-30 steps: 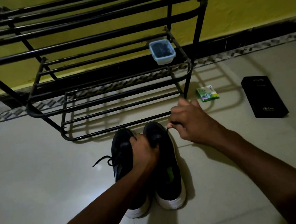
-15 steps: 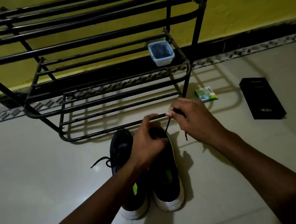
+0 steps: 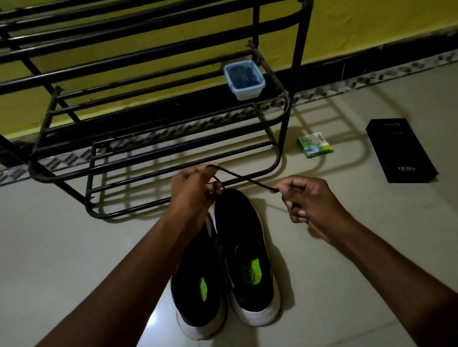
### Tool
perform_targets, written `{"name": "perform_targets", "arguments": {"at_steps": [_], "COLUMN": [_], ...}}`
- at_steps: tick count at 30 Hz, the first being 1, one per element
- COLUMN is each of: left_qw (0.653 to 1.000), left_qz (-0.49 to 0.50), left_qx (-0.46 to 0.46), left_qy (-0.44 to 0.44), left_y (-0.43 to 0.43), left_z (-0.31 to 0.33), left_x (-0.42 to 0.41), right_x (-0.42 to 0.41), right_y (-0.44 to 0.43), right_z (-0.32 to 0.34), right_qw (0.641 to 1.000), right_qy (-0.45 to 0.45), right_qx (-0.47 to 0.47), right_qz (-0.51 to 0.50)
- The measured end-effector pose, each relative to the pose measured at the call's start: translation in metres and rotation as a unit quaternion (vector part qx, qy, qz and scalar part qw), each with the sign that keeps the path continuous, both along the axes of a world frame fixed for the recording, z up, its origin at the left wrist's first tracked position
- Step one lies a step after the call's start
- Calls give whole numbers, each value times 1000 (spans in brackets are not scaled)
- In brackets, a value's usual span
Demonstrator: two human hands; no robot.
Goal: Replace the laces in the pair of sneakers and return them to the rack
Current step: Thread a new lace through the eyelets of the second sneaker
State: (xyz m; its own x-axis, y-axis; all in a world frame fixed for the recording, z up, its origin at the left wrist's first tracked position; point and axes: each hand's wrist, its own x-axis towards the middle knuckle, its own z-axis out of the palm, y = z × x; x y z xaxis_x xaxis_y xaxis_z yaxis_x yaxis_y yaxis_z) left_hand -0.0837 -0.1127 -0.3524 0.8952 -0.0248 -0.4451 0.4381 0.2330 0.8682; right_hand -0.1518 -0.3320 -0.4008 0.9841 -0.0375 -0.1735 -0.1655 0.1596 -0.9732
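Observation:
Two black sneakers with white soles stand side by side on the floor, toes toward the rack: the left sneaker [image 3: 197,287] and the right sneaker [image 3: 245,256]. A black lace [image 3: 244,180] stretches taut above the toes between both hands. My left hand [image 3: 196,193] pinches one part of the lace over the sneakers' toes. My right hand [image 3: 307,204] pinches the other end to the right of the right sneaker. The black metal shoe rack [image 3: 143,120] stands just behind the sneakers.
A small clear tub [image 3: 245,79] with dark contents sits on the rack's middle shelf at the right. On the floor to the right lie a small green packet [image 3: 314,145] and a black box [image 3: 400,151]. A yellow wall stands behind.
My left hand rose from the sneakers' tongues and took hold of the lace. My right hand drew away to the right, pulling the lace out taut between the hands.

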Motion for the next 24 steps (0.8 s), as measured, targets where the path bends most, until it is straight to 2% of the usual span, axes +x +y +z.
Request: {"name": "perform_targets", "arguments": {"at_steps": [4,8,10,12,14,17,19,21,24], "left_qw": [997,997,998,990,949,835,760,741,761], "left_qz": [20,-18,-39,-85,-167,-307,-342,-317,-280], "left_qx": [-57,-71,-41,90,246,425,505,542,543], "left_qy": [40,-9,-32,-65,-107,-166,-224,-237,-218], "left_y": [4,7,7,8,9,10,10,9,10], "left_z": [-1,-8,-15,-23,-29,-33,-39,-42,-39], "left_x": [3,-2,-7,-15,-30,-53,-64,-69,-70], "right_x": [-10,-14,-13,-9,-6,-4,-6,-7,-10], "right_y": [-8,-15,-12,-6,1,13,20,28,38], "right_z": [-21,-42,-42,-38,-33,-26,-23,-21,-22], "right_qw": [969,901,882,900,935,965,979,985,990], "right_qy": [10,66,66,46,30,35,51,76,87], "right_qx": [-240,-415,-457,-428,-353,-259,-193,-153,-104], "right_qz": [63,105,100,67,32,-15,-32,-31,-35]}}
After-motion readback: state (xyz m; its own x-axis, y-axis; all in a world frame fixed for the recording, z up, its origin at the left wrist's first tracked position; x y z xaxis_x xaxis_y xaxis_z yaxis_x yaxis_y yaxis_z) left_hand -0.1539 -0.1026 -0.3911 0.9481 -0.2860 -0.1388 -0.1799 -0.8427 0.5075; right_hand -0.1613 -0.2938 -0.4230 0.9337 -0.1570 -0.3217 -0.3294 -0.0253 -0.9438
